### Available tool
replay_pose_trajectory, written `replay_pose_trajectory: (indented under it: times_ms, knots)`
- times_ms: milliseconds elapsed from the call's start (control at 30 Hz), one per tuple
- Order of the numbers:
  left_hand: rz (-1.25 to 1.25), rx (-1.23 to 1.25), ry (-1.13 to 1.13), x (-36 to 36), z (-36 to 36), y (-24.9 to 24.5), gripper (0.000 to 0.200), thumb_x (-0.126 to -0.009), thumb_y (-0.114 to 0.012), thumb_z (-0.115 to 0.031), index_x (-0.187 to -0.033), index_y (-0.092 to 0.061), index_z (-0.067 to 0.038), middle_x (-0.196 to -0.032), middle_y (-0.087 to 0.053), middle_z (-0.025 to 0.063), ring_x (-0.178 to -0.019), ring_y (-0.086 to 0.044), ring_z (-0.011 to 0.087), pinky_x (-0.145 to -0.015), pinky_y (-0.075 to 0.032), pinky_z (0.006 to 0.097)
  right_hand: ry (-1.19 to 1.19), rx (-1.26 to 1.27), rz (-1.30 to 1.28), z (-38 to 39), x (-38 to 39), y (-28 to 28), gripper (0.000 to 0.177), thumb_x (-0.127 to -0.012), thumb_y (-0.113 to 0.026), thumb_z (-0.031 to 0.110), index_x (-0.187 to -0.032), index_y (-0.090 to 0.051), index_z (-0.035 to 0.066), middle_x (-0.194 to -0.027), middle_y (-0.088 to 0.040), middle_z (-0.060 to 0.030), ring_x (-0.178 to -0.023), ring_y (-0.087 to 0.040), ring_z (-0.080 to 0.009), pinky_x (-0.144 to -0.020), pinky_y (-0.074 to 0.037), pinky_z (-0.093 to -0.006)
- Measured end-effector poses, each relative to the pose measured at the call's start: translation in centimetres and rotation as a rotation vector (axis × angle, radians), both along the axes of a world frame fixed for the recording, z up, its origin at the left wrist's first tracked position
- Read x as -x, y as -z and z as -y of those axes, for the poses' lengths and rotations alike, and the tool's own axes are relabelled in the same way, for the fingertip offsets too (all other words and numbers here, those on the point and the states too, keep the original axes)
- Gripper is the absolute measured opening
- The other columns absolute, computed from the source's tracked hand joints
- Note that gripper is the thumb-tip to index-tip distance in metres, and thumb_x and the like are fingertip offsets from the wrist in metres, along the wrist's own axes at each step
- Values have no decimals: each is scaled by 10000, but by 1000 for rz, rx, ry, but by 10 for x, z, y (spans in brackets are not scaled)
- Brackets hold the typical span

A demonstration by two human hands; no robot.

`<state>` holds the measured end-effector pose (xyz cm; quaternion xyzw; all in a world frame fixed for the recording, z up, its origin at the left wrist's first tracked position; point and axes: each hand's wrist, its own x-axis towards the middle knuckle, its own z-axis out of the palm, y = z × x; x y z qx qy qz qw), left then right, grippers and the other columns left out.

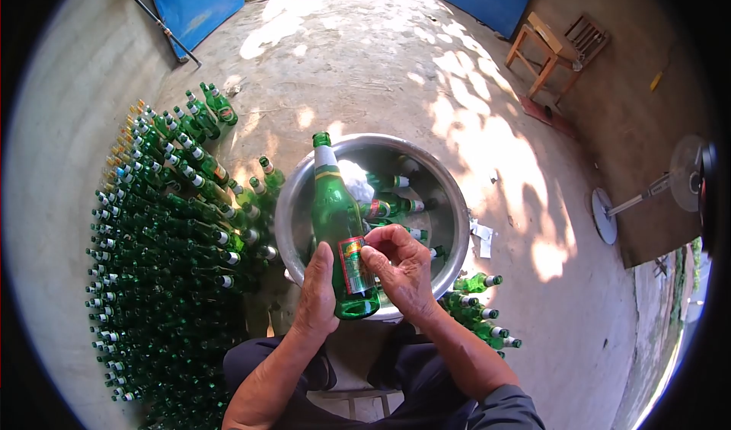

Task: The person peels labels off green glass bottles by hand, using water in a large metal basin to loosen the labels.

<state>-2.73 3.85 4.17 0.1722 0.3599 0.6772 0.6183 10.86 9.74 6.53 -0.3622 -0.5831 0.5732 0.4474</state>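
L hand point(316, 293) is clenched round the lower body of the green bottle point(335, 217), held upright over the near rim of the metal basin point(457, 202). R hand point(400, 266) fingertips pinch the edge of its red label point(354, 265), which is mostly stuck on, neck foil too, so this one looks barely started imo. A few more bottles point(396, 204) lie in the basin w/ labels on, prob. left to do; the big heap point(167, 240) on the ground off the basin's left edge and the small group point(480, 316) by its right edge are too small to tell which lot is done.
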Motion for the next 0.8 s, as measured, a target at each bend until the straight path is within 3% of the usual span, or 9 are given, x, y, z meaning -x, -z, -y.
replay_pose_trajectory:
  times_ms: [133, 367, 433, 467, 533, 767, 800]
  knots:
    - [114, 12, 30, 2, -3, -8, 472, -1089, -465, -425, -1312, -569, -21, -1162, -676, 76, -1018, -678, 158, -893, -569, 334, 107, 80, -121, 3, 9, -6, 158, -953, -733, 70, -1075, -672, -8, -921, -686, -12, -823, -635, -55, -762, -534, -230]
    - [169, 25, 111, 7, 0, -4, 438, -1084, -486, -396, -1303, -584, -30, -1158, -682, 73, -1013, -684, 162, -890, -575, 339, 103, 177, -91, 2, 3, -7, 135, -952, -735, 75, -1050, -699, -11, -882, -678, 8, -783, -609, -44, -708, -524, -220]
    - [158, 39, 132, 7, 0, -7, 435, -1079, -499, -398, -1301, -589, -35, -1151, -686, 73, -999, -689, 159, -878, -580, 338, 117, -6, -21, -2, 2, 4, 131, -968, -717, 86, -1062, -701, -3, -849, -674, 3, -696, -587, -45, -598, -488, -215]
    - [159, 40, 131, 6, 0, -5, 435, -1079, -499, -398, -1301, -589, -35, -1151, -686, 73, -999, -689, 159, -878, -580, 338, 115, -5, -20, -3, 0, 3, 131, -968, -717, 86, -1062, -701, -3, -849, -674, 3, -696, -587, -45, -598, -488, -215]
    - [101, 85, 124, 6, -1, 1, 579, -1048, -476, -539, -1305, -560, -27, -1049, -699, 126, -832, -729, 268, -729, -627, 411, 68, -18, 54, -6, -4, -1, 93, -968, -709, 64, -1017, -686, -11, -827, -652, 9, -706, -593, -40, -610, -497, -213]
    - [155, 109, 163, 4, -2, -1, 569, -1048, -472, -543, -1304, -560, -43, -1068, -700, 120, -840, -730, 268, -744, -628, 417, 91, -53, 143, -5, -5, -6, 40, -948, -671, 12, -918, -647, -1, -817, -628, 15, -714, -600, -36, -645, -504, -205]
    - [202, 109, 168, 4, -2, -6, 504, -1061, -488, -481, -1275, -590, -36, -1080, -705, 98, -890, -719, 213, -792, -610, 371, 86, -44, 151, -4, -5, -7, 46, -943, -666, 5, -905, -640, 3, -820, -625, 15, -713, -601, -37, -648, -503, -205]
